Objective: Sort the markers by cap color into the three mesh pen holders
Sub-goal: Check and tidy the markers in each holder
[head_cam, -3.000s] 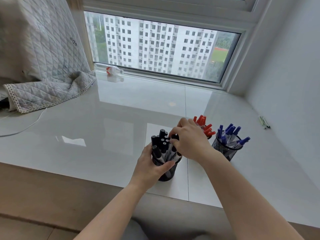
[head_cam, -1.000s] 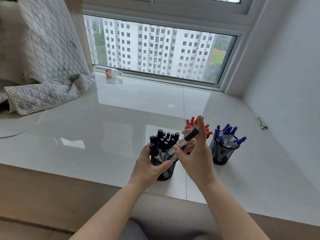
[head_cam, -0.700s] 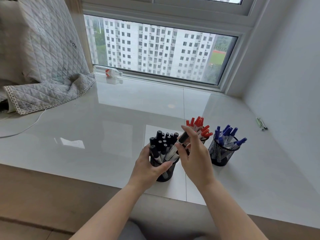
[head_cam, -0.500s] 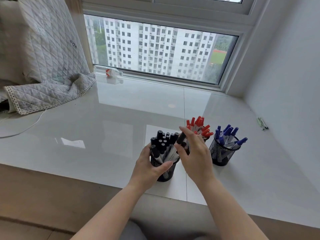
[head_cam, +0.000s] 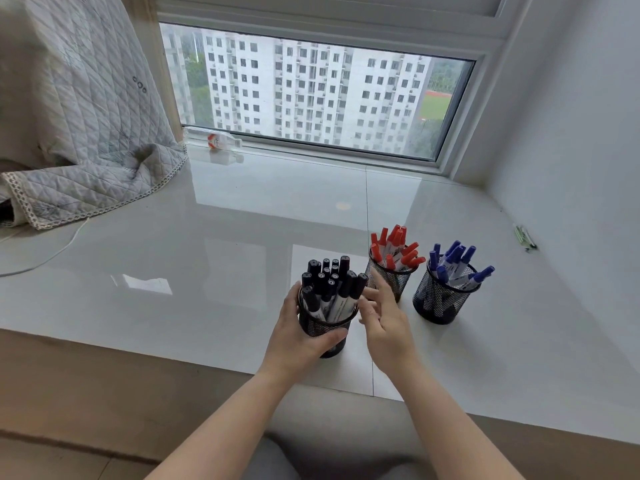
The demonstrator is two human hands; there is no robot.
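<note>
Working at the near edge of the glossy white sill (head_cam: 242, 216), you have wide bare surface to the left and behind the holders, up to the window frame (head_cam: 311, 150); a quilted cloth (head_cam: 86, 133) covers the far left corner and a white cable (head_cam: 45, 258) trails below it. The wall (head_cam: 571, 150) closes the right side.

Your left hand (head_cam: 298, 337) is wrapped around the nearest mesh holder (head_cam: 323, 330), thumb across its front; black-capped markers (head_cam: 332, 282) stand in it, caps up. Your right hand (head_cam: 384, 323) is spread loose, fingers apart, holding nothing, just beside that holder's right rim.

Behind your right hand, the middle holder (head_cam: 391, 275) contains red-capped markers (head_cam: 396, 245). Just to its right, apart from it, the third holder (head_cam: 440, 299) contains blue-capped markers (head_cam: 453, 261). A plastic bottle (head_cam: 221, 140) lies by the window.
</note>
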